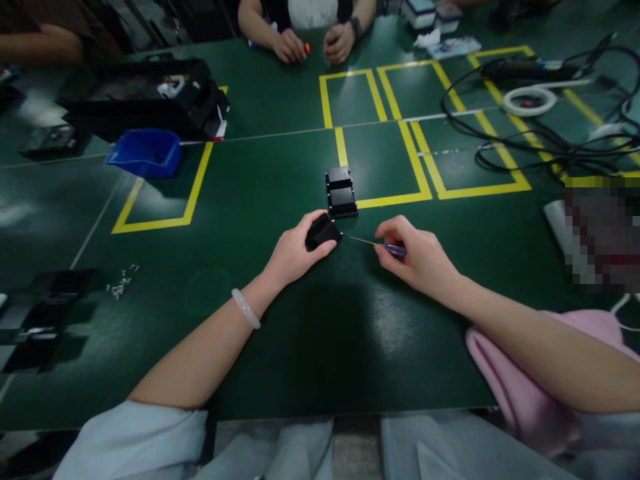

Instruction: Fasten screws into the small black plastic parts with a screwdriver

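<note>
My left hand (296, 248) is wrapped round a small black block-shaped part (323, 231), fingers over its far side and thumb along its near edge. In my right hand (415, 252) is a screwdriver (395, 251) with a purple handle, pinched between thumb and fingers. Its thin shaft points left, and the tip meets a small silvery screw on the part's right edge. Just beyond, two similar black parts (342, 191) stand in a row, with small silvery screws along their sides.
Loose screws (120, 285) lie at left, near blurred black parts (50, 307). Farther back are a blue bin (146, 153) and a black tray (145, 93). Black cables (505, 143) spread at right, above a pink cloth (530, 373). A person's hands (315, 45) rest across the green table (280, 167).
</note>
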The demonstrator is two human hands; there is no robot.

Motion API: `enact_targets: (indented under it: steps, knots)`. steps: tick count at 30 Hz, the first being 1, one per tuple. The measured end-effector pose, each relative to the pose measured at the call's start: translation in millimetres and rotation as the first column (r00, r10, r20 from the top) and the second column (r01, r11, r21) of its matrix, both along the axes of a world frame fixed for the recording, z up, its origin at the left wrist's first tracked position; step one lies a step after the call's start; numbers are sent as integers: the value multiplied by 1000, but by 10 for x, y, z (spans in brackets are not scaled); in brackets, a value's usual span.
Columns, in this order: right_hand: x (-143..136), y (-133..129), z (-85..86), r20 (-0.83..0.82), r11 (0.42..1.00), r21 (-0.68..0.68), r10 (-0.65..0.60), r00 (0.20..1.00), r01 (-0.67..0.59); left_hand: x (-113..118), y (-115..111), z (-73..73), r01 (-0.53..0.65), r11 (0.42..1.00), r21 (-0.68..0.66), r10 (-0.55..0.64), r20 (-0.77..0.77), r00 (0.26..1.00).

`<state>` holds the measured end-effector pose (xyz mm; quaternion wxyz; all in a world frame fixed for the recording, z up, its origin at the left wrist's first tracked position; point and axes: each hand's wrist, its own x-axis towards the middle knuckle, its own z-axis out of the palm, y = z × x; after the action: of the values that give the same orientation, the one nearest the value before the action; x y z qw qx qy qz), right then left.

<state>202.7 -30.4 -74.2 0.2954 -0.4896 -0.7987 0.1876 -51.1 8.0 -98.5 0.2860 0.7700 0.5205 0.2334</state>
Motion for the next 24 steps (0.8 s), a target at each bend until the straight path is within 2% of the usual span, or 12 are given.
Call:
enact_targets:
  steps: [5, 12, 18, 24]
  knots:
    - [5, 1, 12, 5, 999, -43, -5, 1000, 5, -8, 2, -2, 8, 1000, -6, -8, -3, 1000]
    - [5, -7, 24, 16, 1000, -1, 1, 1000, -1, -3, -4, 14, 7, 1000, -15, -7, -4, 1000]
    - [5, -4, 35, 6, 998, -61, -7, 1000, 8, -8, -9, 16, 9, 1000, -15, -9, -2, 1000]
    - [6, -6, 12, 15, 1000, -5, -2, 1000, 2, -6, -10, 19, 4, 1000, -19, -5, -6, 1000]
